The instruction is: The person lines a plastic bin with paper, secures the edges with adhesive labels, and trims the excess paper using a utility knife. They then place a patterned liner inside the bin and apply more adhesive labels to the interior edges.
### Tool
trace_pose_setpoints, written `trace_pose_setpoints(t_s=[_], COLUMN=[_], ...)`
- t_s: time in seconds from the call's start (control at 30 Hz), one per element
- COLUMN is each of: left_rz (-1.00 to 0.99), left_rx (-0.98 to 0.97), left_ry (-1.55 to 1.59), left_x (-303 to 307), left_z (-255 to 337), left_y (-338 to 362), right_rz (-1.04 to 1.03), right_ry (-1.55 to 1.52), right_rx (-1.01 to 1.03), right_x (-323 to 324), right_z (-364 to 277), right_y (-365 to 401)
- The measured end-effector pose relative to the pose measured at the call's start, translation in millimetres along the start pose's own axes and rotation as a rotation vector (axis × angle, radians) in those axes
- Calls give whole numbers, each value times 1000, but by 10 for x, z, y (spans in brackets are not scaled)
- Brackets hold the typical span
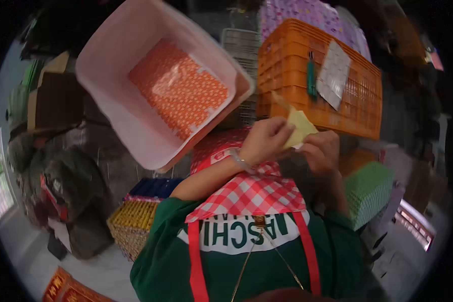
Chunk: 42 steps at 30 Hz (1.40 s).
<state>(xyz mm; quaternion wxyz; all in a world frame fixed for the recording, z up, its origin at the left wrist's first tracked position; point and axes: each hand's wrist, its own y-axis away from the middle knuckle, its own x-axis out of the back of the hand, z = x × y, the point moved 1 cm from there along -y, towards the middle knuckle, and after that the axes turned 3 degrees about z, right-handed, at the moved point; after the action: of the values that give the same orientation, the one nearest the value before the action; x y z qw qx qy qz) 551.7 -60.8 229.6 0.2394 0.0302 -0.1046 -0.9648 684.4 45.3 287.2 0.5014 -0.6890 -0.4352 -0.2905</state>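
My left hand, with a bracelet at the wrist, pinches the left side of a small pale yellow sheet that looks like paper. On the lower right side of the same sheet, my right hand has its fingers closed. A thin tan strip sticks up beside the sheet. Just beyond the hands stands an orange plastic crate. On its top lie a green-handled tool, perhaps a cutter, and a whitish flat packet.
A large pale pink bin stands at left, with an orange patterned stack inside. Purple patterned material lies behind the crate. A green patterned stack is at right, a yellow patterned stack at left. Dark bags sit farther left.
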Motion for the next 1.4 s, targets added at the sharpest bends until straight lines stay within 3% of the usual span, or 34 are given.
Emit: trace_pose_setpoints(t_s=[0.03, 0.07, 0.13, 0.17, 0.27, 0.3, 0.37, 0.4, 0.43, 0.5, 0.53, 0.57, 0.63, 0.7, 0.77, 0.83, 0.9, 0.97, 1.03, 1.07, 1.1, 1.13, 1.17, 1.2, 1.23, 1.3, 1.37, 1.4], left_rz=[32, 42, 59, 92, 175, 192, 137, 127, 146, 334, 484, 519, 410, 336, 359, 207, -123, -363, -138, -42, 56, 173, 282, 271, 251, 13, -283, -323], left_rx=[-68, 52, 55, 27, -76, -142, -147, -154, -147, -154, -58, -34, 325, 371, 380, 236, -23, -229, -343, -243, -20, 3, 103, 203, 300, 559, 514, 426], left_ry=[17, 58, 256, 275, 512, 522, 751, 807, 738, 748, 155, 258, 370, 248, 367, 337, 484, 241, 133, -33, -45, -124, -157, -348, -541, -765, -646, -639], left_x=[-25, 1, 38, 49, -77, -158, -492, -703, -943, -1507, -1699, -1804, -2228, -2388, -2146, -1860, -1366, -408, 409, 836, 1221, 1608, 1948, 2182, 2382, 2366, 2085, 1688], left_z=[-118, -120, 124, 71, 452, 498, 468, 368, 271, -39, -269, -168, -620, -832, -417, -320, -276, 6, -37, -62, -208, -579, -991, -1327, -1658, -2507, -2983, -3691], left_y=[-69, -137, -197, -313, -708, -918, -1299, -1493, -1645, -1944, -2065, -1976, -2241, -2262, -1896, -1485, -1031, -686, -545, -562, -641, -795, -942, -1083, -1190, -1434, -1447, -1531], right_rz=[24, 46, 115, 164, 584, 597, 1055, 1075, 1060, 1002, 1019, 986, 934, 784, 739, 699, 625, 508, 403, 374, 346, 326, 214, 101, 84, 35, -9, -39], right_ry=[-46, -22, 28, 58, -1, 2, -115, -172, -208, -96, -96, -104, -126, -35, -93, -138, -235, -224, -200, -304, -406, -389, -513, -636, -622, -598, -603, -623], right_rx=[26, 45, 70, -12, -232, -240, -808, -942, -940, -1308, -1320, -1359, -1437, -1435, -1419, -1414, -1373, -1282, -1203, -1199, -1190, -1194, -1071, -947, -956, -902, -926, -946], right_x=[73, 136, 375, 524, 743, 713, 544, 463, 386, 238, 158, 146, 155, 153, 145, 118, 64, 11, -84, -151, -234, -306, -379, -473, -592, -837, -1071, -1213], right_z=[-14, -9, -125, -198, -168, -136, -87, -50, -59, -93, -112, -147, -179, -181, -159, -97, 26, 247, 350, 386, 436, 521, 638, 699, 709, 693, 490, 364], right_y=[22, 95, 254, 345, 777, 924, 1219, 1405, 1469, 1572, 1663, 1654, 1660, 1747, 1590, 1418, 1256, 1151, 942, 718, 507, 375, 251, 100, -81, -509, -1035, -1305])
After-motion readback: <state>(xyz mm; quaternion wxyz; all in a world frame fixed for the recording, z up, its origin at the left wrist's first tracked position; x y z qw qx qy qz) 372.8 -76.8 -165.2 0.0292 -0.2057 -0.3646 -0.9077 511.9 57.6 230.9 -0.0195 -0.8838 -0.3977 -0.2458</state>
